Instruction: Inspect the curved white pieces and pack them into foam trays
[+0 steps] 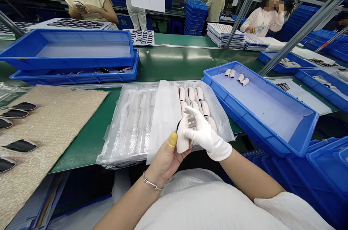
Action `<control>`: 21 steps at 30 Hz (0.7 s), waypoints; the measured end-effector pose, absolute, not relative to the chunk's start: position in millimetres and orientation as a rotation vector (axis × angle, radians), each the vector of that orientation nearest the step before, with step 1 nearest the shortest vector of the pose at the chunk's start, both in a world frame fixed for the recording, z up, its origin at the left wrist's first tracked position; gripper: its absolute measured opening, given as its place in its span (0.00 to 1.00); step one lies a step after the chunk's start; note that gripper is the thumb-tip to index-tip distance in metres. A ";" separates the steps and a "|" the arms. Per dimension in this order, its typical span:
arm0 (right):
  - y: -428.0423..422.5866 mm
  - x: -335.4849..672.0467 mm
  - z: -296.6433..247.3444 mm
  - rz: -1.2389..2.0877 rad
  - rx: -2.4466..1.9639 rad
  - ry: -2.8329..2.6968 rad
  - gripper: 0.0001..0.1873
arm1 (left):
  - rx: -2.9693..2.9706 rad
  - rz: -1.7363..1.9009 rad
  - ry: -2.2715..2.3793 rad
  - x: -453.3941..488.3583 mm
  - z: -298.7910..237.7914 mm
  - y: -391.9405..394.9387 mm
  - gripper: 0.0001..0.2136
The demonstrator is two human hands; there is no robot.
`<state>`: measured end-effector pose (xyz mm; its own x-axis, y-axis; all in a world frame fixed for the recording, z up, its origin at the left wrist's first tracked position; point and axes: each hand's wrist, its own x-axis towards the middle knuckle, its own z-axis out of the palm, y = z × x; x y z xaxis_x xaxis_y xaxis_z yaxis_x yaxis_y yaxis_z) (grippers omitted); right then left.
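My left hand, bare but for a yellow finger cot on the thumb, grips a white ribbed curved shell piece by its lower left. Black shows along the piece's inner edge. My right hand, in a white glove, has its thumb at the piece's right side and other fingers curled behind it; the index finger is raised apart. Just beyond, a clear plastic compartment tray holds several similar white pieces in its right part. A white paper sheet lies across its middle.
At right, a blue bin holds several white pieces on its lining. Stacked blue bins stand at back left. Black leaf-shaped pieces lie on a bubble-wrapped board. A metal post slants at right. Other people work across the green bench.
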<state>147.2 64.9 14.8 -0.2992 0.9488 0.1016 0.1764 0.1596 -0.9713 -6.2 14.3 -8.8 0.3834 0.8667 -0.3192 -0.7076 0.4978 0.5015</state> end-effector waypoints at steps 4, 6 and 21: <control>59.5 143.6 22.5 1.054 -1.125 -1.789 0.44 | 0.381 1.105 0.649 -4.8 -6.9 14.2 0.16; 63.6 144.2 21.4 1.178 -1.159 -1.624 0.29 | 0.351 1.061 0.656 -5.5 -6.7 12.8 0.17; 91.8 152.9 26.8 1.627 -0.821 -1.316 0.15 | 0.748 0.918 0.480 -25.0 0.7 34.1 0.27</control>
